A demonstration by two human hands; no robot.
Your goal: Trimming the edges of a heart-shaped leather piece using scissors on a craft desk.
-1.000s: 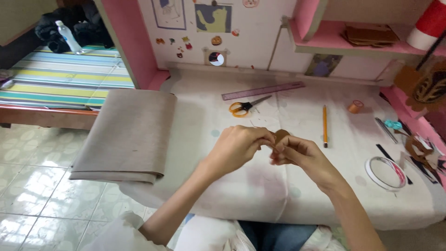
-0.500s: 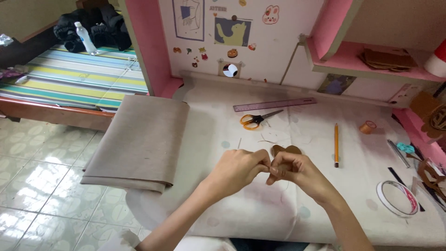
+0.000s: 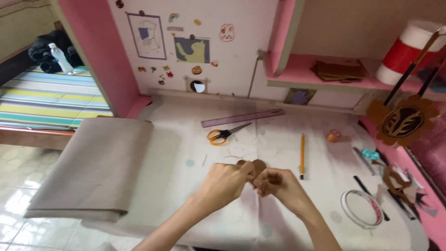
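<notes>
the left hand (image 3: 227, 181) and right hand (image 3: 274, 182) meet over the near middle of the paper-covered table (image 3: 186, 139), fingertips pinching a small brown cut-out piece (image 3: 253, 164) between them; only its rounded top edge shows. it looks thin, light and bendable, like card or leather, likely easy to crease, so best held by its edges. farther off lie orange-handled scissors (image 3: 220, 135) and a purple ruler (image 3: 242, 118). a pencil (image 3: 302, 155) lies to the right, a tape ring (image 3: 362, 208) near right, folded grey material (image 3: 95, 169) to the left.
</notes>
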